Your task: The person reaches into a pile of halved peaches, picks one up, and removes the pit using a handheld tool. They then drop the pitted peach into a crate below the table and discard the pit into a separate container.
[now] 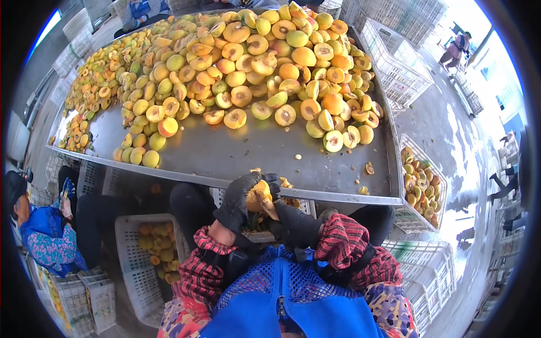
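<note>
My left hand, in a black glove, is closed around a yellow peach half just off the near edge of the metal table. From the right, my black-gloved right hand comes up to the fruit. Its fingers are closed on a short tan tool whose tip meets the peach flesh; I cannot tell its exact kind. Below both hands, a white crate between my knees holds fruit scraps.
Halved peaches cover much of the metal table. At left stands a crate of fruit, at right another peach crate and an overturned white crate. A person in blue sits at left; another person stands farther off.
</note>
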### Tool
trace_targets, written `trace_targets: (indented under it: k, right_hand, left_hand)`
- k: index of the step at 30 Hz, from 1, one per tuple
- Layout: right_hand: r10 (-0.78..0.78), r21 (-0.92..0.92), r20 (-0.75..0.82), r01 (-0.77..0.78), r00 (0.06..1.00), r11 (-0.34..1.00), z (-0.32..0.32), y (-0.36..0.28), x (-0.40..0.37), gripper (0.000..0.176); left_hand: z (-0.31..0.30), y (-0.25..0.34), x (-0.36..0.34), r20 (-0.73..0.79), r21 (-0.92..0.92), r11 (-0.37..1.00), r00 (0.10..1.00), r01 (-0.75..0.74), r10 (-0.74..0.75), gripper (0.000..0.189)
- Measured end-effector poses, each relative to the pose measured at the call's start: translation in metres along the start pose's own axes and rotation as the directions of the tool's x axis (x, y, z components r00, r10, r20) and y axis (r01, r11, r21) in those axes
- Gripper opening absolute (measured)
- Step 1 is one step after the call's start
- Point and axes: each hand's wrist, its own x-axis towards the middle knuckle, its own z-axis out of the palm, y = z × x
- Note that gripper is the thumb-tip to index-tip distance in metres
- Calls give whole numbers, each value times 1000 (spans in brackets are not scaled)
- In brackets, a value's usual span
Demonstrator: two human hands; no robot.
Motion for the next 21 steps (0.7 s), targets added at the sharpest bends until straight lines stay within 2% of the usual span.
trace_targets:
  k: [1,2,5,8,9,10,11,14,16,18,19,20,21]
  right_hand:
    - [14,-19,-9,-14,1000,1000,-3,-10,-3,34]
    - [29,-38,-18,-30,999,999,-4,-16,-4,33]
    - [55,-171,-75,-67,996,983,-3,-16,-4,32]
    - [79,-129,-21,-81,997,988,-8,-17,-3,34]
    - [71,-57,-14,-72,997,996,-9,-17,-4,34]
    - [62,14,-9,-62,998,998,-12,-19,-5,33]
    - [51,83,-1,-51,999,995,-14,-22,-6,33]
    - [238,395,120,-266,964,879,-24,-51,-11,29]
    - [256,387,153,-296,954,873,-23,-53,-11,28]
    - [258,363,164,-302,952,882,-23,-55,-11,27]
    - [249,341,159,-290,955,894,-23,-56,-11,27]
    - [240,319,154,-278,958,906,-22,-57,-12,28]
    - [207,285,132,-237,969,929,-19,-50,-10,28]
  left_hand:
    - [-6,7,1,91,240,961,989,-139,121,25]
    - [-9,15,1,206,450,846,955,-285,212,24]
    - [1,51,-6,147,247,929,959,-274,243,23]
    - [-10,26,-3,193,241,948,967,-209,164,25]
    - [-8,27,-3,156,-114,992,987,44,-25,26]
    - [-4,30,0,187,-453,847,959,277,-213,27]
    - [-1,32,1,280,-714,540,889,446,-364,28]
    - [3,36,0,189,-697,661,960,279,-205,31]
    - [2,22,0,88,-480,849,975,221,-203,31]
    - [-1,22,-3,29,-65,996,997,67,-65,31]
    - [-1,47,-7,56,227,971,996,-74,63,31]
    - [0,61,-10,120,492,844,977,-212,175,31]
    - [0,52,-10,88,281,951,990,-131,111,31]
